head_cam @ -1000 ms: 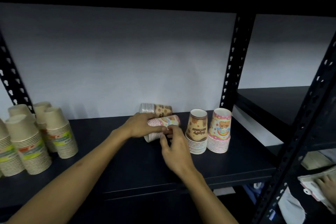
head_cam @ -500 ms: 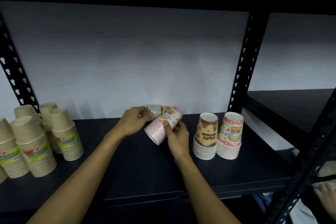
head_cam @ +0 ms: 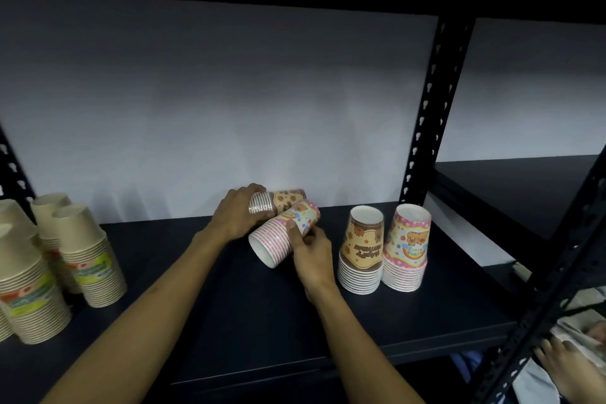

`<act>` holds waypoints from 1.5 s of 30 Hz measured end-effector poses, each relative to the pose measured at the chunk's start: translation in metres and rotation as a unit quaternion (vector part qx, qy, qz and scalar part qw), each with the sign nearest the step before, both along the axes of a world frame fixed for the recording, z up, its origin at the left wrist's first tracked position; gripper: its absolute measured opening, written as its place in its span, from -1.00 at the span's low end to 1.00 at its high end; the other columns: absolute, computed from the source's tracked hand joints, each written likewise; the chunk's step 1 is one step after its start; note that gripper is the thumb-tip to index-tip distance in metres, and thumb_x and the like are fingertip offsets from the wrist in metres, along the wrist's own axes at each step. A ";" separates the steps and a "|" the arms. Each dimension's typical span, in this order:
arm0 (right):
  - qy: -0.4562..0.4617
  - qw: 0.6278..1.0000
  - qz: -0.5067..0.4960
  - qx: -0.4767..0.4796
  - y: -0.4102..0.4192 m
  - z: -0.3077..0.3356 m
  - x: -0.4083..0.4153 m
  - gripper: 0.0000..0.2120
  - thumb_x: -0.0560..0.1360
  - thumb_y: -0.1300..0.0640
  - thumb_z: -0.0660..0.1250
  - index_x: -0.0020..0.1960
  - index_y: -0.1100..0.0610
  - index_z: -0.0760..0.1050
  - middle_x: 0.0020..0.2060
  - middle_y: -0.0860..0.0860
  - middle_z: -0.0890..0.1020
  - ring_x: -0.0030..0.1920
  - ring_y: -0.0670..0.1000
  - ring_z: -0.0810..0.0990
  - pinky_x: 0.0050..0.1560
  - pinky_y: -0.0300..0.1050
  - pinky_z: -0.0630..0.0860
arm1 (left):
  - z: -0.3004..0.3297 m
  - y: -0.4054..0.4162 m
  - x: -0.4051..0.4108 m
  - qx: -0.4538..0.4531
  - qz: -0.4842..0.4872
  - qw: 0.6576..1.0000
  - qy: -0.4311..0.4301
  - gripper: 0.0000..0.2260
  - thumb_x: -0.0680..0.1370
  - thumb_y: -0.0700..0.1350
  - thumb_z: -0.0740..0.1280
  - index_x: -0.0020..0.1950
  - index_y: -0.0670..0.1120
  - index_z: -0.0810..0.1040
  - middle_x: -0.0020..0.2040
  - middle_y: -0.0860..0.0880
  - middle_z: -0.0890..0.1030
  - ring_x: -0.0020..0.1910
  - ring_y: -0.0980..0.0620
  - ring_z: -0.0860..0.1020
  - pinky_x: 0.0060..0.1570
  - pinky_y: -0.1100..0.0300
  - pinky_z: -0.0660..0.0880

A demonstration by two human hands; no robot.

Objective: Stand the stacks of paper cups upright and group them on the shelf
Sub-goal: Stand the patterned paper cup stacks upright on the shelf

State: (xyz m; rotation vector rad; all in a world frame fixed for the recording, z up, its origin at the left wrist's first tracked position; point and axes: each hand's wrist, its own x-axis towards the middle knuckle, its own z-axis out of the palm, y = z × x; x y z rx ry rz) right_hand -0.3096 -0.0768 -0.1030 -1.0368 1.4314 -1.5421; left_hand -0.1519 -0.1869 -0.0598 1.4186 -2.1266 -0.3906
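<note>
Pink stripes ring the pink cup stack (head_cam: 284, 234) that your right hand (head_cam: 310, 251) grips, thumb curled over its side; it lies tilted, open mouth toward you, bottom end raised toward the wall. Just behind that grip, your left hand (head_cam: 236, 214) wraps its fingers round the rim end of the brown cup stack (head_cam: 278, 202), which lies on its side near the back of the black shelf (head_cam: 229, 305). Right of your right hand, two stacks stand mouth down and touching: the brown standing stack (head_cam: 361, 254), then the pink standing stack (head_cam: 406, 248). Well left of your left hand stands a cluster of tan cup stacks (head_cam: 88, 259).
</note>
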 end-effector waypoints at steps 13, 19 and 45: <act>-0.041 0.999 0.023 -0.025 0.004 0.006 0.000 -0.70 0.53 0.02 0.42 0.21 0.05 0.46 0.04 -0.01 0.65 0.10 -0.02 0.64 0.25 0.11 0.56 | -0.024 0.044 0.059 0.038 0.067 0.968 0.240 -0.38 0.34 0.04 0.62 0.28 0.03 0.39 0.12 0.07 0.55 0.03 0.11 0.58 0.01 0.20 0.49; -0.006 0.995 0.059 -0.077 0.020 0.008 0.003 -0.44 0.53 0.15 0.44 0.46 0.15 0.33 0.17 0.11 0.64 0.17 0.02 0.65 0.27 0.08 0.55 | -0.029 0.071 0.058 0.066 0.035 0.963 0.257 -0.30 0.30 0.05 0.64 0.35 0.04 0.41 0.12 0.10 0.59 0.06 0.14 0.60 0.07 0.21 0.50; 0.190 0.972 0.083 -0.108 0.047 0.005 0.010 -0.39 0.37 0.08 0.58 0.30 0.07 0.34 0.16 -0.06 0.55 0.18 -0.07 0.56 0.14 -0.16 0.54 | -0.041 0.116 0.082 0.091 -0.002 0.954 0.285 -0.27 0.24 0.16 0.63 0.31 0.02 0.43 0.24 0.05 0.62 0.21 0.10 0.59 0.30 -0.04 0.51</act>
